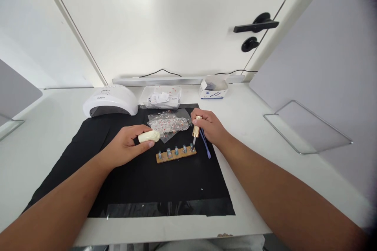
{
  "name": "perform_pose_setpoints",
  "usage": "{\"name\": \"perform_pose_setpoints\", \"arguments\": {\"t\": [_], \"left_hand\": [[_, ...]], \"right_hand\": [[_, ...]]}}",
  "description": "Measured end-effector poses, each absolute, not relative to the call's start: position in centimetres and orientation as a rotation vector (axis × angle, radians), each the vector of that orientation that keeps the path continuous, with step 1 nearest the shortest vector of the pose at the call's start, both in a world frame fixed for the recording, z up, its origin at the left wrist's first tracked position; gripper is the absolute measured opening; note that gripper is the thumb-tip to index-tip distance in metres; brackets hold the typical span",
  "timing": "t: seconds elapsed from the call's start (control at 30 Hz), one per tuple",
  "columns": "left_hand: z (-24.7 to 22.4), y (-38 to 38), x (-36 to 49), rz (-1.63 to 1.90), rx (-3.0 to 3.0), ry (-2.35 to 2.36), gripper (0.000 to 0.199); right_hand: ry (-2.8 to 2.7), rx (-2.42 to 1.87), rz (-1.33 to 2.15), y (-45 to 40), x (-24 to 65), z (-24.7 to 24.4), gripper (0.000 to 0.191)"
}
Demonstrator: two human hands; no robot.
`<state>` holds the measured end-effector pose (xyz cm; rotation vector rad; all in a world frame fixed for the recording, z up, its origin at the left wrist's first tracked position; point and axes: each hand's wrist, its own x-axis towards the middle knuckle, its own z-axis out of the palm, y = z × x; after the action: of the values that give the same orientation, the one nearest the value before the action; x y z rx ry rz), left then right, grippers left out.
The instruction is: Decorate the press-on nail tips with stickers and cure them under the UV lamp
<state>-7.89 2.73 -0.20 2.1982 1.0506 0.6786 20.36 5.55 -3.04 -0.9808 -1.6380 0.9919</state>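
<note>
My left hand (pixel 127 145) is closed round a pale yellow bottle (pixel 149 136), tipped on its side with its neck pointing right. My right hand (pixel 208 124) grips the gold cap of a brush (pixel 196 127), its bristles pointing down at the rightmost nail piece (pixel 192 147). Several small blue, decorated nail pieces stand in a row on a wooden strip (pixel 176 157), which lies on the black mat (pixel 165 184). Whether the bristles touch the nail piece I cannot tell.
Behind my hands lie clear sticker sheets (pixel 172 124). A purple tool (pixel 205 145) rests right of the strip. Farther back are a white nail lamp (pixel 111 101), a clear tray of packets (pixel 161 98) and an alcohol pad box (pixel 213 87). A wire stand (pixel 308 152) is at right.
</note>
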Motion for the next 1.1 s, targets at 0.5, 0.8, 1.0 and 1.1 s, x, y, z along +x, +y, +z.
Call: {"name": "perform_pose_setpoints", "arguments": {"t": [0.5, 0.8, 1.0, 1.1], "left_hand": [[-0.16, 2.71, -7.86, 0.677, 2.220, 1.046, 0.024], [-0.19, 2.74, -7.89, 0.682, 2.241, 1.057, 0.025], [-0.21, 2.73, -7.85, 0.681, 2.238, 1.061, 0.025], [-0.23, 2.72, -7.88, 0.685, 2.233, 1.048, 0.025]], "right_hand": [[-1.628, -0.977, 0.957, 5.52, 20.42, -2.93, 0.016], [-1.604, -1.047, 0.954, 5.47, 20.20, -2.77, 0.015], [-1.605, -1.021, 0.997, 5.54, 20.25, -2.89, 0.017], [-1.630, -1.015, 1.030, 5.57, 20.19, -3.00, 0.016]]}}
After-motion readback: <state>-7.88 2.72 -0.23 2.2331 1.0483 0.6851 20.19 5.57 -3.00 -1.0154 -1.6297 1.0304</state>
